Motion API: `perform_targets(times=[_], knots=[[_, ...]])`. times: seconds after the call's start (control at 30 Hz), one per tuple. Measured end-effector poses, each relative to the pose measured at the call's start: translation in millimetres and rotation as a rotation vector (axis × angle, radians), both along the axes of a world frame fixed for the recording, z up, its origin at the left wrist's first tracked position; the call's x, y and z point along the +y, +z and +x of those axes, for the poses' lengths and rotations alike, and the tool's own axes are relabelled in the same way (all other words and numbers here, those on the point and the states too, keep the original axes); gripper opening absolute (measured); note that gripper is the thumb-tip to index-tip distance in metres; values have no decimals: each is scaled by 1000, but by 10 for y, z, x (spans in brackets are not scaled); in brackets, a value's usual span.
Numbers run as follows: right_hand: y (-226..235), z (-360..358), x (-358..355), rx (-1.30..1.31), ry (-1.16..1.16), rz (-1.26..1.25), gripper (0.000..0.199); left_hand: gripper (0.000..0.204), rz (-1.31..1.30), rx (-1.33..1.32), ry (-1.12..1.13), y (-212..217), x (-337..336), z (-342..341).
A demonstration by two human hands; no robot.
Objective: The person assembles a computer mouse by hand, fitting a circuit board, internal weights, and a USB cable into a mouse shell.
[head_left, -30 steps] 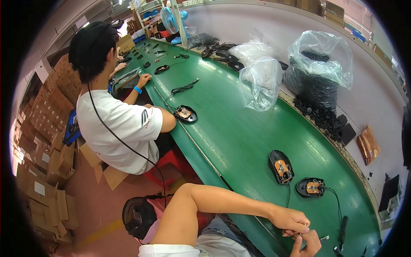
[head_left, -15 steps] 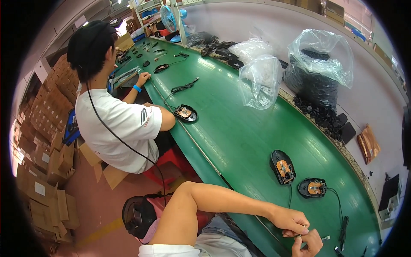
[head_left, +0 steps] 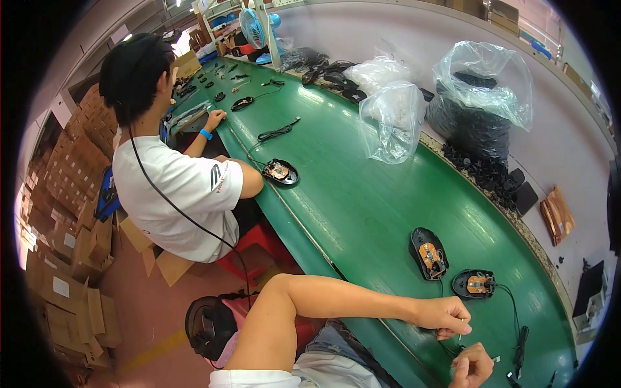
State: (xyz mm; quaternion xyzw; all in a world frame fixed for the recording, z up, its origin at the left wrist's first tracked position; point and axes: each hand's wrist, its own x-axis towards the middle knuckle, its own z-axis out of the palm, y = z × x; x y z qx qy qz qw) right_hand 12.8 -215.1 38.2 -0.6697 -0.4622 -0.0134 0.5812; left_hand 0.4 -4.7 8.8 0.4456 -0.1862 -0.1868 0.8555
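Over the near right part of the green bench, my left hand (head_left: 443, 317) is closed with the fingertips pinched. A small pale, thin piece pokes out at its fingertips, too small to name. Just below it, my right hand (head_left: 473, 366) has its fingers curled, and what they hold, if anything, is hidden. A dark cable runs behind the hands. Beyond them lie two opened black computer mice, one (head_left: 429, 253) farther off and one (head_left: 473, 284) nearer, each showing an orange circuit board. A bundled black cable (head_left: 520, 349) lies right of my right hand.
A co-worker in a white shirt (head_left: 171, 187) sits at the left, an opened mouse (head_left: 281, 172) by their elbow. Clear bags (head_left: 391, 123) and a large bag of black parts (head_left: 479, 110) line the far side of the green bench (head_left: 336, 187). Cardboard boxes (head_left: 71, 291) stand at left.
My two hands have come apart: the left sits slightly higher, the right slightly lower. The small pale piece now shows at the left fingertips.
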Motion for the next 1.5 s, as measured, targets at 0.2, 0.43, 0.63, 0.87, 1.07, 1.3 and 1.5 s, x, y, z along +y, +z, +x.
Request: perform_targets(times=[0.2, 0.43, 0.63, 0.87, 1.07, 1.3, 1.5], knots=[[37, -46, -37, 410, -68, 13, 12, 32, 138, -17, 25, 104, -12, -85], [22, -27, -19, 342, -50, -29, 11, 28, 152, -66, 22, 59, -8, -70], [42, -20, -38, 261, -43, -103, 11, 30, 214, -82, -8, 71, 2, -79], [58, -31, -16, 151, -69, -164, 10, 30, 300, -166, -7, 52, -15, -88], [21, -29, -18, 112, -92, -174, 10, 25, 275, -52, 26, 85, -28, -105], [-58, 6, -39, 68, -82, -167, 8, 21, 200, -23, 29, 50, -2, -49], [-70, 1, -26, 58, -63, -171, 6, 20, 143, 6, 29, 28, -10, -45]])
